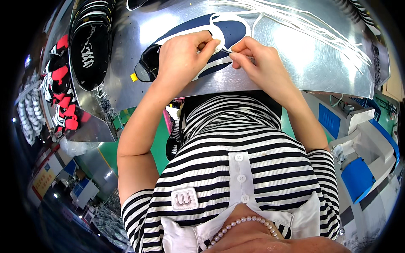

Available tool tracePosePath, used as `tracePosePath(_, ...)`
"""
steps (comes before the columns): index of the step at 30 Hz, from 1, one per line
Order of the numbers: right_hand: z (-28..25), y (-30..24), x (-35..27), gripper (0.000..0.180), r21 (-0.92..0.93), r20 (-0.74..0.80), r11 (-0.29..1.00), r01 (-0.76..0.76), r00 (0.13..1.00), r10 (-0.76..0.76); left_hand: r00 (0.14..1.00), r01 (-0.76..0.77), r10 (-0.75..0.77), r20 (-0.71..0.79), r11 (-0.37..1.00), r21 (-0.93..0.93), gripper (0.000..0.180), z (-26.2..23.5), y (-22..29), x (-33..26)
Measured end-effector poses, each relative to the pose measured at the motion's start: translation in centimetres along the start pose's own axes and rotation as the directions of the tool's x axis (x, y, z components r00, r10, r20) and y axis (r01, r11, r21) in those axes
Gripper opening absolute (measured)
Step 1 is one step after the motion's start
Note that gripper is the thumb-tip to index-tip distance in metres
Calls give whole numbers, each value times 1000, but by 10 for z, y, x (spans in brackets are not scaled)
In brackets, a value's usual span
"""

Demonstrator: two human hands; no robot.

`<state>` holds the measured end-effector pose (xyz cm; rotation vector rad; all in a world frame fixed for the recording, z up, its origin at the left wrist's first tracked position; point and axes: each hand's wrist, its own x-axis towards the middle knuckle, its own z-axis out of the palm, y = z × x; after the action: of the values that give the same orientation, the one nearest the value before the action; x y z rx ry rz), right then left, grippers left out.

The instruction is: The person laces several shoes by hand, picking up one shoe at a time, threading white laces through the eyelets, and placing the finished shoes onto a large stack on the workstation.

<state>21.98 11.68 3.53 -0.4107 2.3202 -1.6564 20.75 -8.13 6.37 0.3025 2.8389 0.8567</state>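
A navy and white sneaker (234, 31) lies on the metal table in front of me, its toe to the right and its dark heel with a yellow tab to the left. Over the sneaker's middle, my left hand (181, 55) pinches a white shoelace (224, 49) between thumb and forefinger. Just to the right, my right hand (263, 63) is closed on the same lace with its fingertips. The lace loops up over the toe from between my hands. My left hand covers part of the sneaker's opening.
Loose white laces (312, 31) spread across the right side of the metal table (291, 78). Nested black shoes (88, 59) stand at the left. Past the table's left edge hang red, black and white shoes (63, 92). A blue and white machine (358, 168) stands at the right.
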Motion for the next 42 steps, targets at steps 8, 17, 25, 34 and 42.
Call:
tracePosePath(8, 31, 4, 16, 23, -415, -102, 908, 53, 989, -105, 966, -255, 256, -38, 966, 27, 25, 7, 4, -13)
tracePosePath(17, -24, -31, -28, 22, -262, 52, 965, -8, 998, 23, 850, -398, 496, -178, 826, 400, 26, 1, -4, -40)
tracePosePath(25, -54, -10, 12, 29, 160, -85, 985, 64, 995, -51, 756, -578, 642, -127, 746, 331, 31, -5, -13, -52)
tracePosePath(34, -8, 0, 11, 49, -95, -283, 994, 61, 955, -86, 809, 508, -207, 550, 718, -476, 44, -25, -9, -35)
tracePosePath(42, -2, 8, 14, 52, 123, -286, 979, -161, 939, 191, 989, 100, -129, -73, 943, -316, 22, -2, -46, -19)
